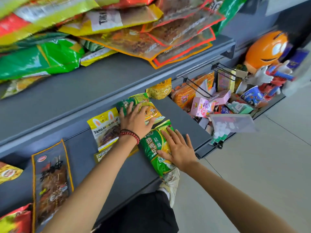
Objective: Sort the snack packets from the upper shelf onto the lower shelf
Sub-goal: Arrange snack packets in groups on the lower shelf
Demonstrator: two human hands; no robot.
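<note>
Lying side by side on the lower shelf point(182, 118) are two green packets; the left hand point(134, 121), fingers straight and spread, presses flat on the farther green packet point(152, 111); the right hand point(178, 150), equally flat and wide, presses the nearer green packet point(149, 147); a yellow packet point(104, 125) lies just beside the left wrist; a heap of packets point(117, 22) crowds the upper shelf point(101, 81).

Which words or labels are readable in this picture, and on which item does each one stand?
"TANG M...", rest unclear: yellow rabbit-ear packet.
"劲爽" and "拉面": green packet under the right hand.
Print on the upper-shelf packets and all other items: too blurred or small to read.
</note>
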